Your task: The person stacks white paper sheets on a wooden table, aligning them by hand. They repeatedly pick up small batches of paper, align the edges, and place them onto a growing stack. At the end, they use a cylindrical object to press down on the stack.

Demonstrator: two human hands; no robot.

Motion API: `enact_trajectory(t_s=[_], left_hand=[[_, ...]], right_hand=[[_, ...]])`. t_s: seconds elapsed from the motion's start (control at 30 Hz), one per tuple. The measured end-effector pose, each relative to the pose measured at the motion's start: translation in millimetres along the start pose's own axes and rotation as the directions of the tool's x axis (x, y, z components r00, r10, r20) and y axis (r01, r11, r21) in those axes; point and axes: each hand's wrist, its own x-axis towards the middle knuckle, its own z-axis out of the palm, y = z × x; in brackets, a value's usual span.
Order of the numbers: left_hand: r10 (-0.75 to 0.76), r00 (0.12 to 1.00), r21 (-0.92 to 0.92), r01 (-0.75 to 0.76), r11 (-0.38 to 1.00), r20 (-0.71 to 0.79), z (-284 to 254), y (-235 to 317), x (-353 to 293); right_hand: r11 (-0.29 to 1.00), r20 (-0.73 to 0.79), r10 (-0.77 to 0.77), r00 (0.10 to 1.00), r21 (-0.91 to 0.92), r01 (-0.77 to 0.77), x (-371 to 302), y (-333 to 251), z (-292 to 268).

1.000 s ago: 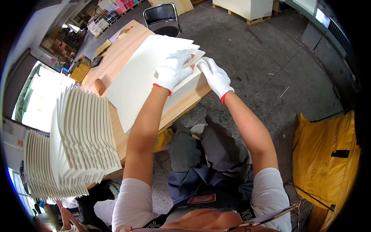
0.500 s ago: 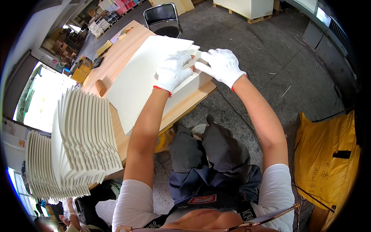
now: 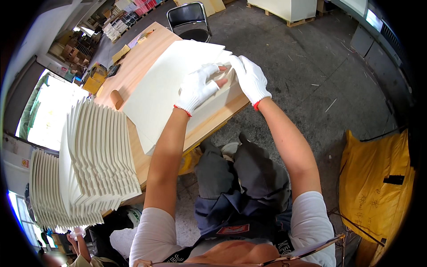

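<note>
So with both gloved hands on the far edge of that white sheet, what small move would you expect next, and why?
Probably pressing the fold flat. The left hand lies on the white sheet and the right hand grips its raised far edge, so the flap looks half turned over the wooden table. Folded sheets stand stacked at the left.

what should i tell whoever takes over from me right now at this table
Left hand: gloved, pressing flat on the top white sheet, fingers spread.
Right hand: gloved, fingers curled over the sheet's near right edge; cannot tell if it pinches it.
The sheet lies on a flat pile on the wooden table.
Done: fanned stacks of folded sheets stand at the left.
Left: the flat pile under the hands.
</note>
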Motion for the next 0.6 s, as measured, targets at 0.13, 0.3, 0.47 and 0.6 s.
enact_trajectory(t_s=[0.13,0.3,0.47,0.6], left_hand=[[-0.062,0.998,0.032,0.061,0.998,0.003,2,-1,2],[-0.071,0.997,-0.001,0.071,0.997,-0.007,2,-1,2],[-0.085,0.994,-0.063,0.081,0.995,-0.064,4,-1,0],[-0.033,0.999,0.106,0.035,0.994,-0.017,5,-1,1]], right_hand=[[1.000,-0.001,-0.012,1.000,-0.008,0.012,-1,1,2],[1.000,-0.011,-0.002,1.000,0.009,0.002,-1,4,2],[0.999,0.020,0.010,1.000,-0.051,-0.009,-3,-4,0],[0.994,-0.036,-0.091,0.995,-0.066,0.088,-3,6,5]])
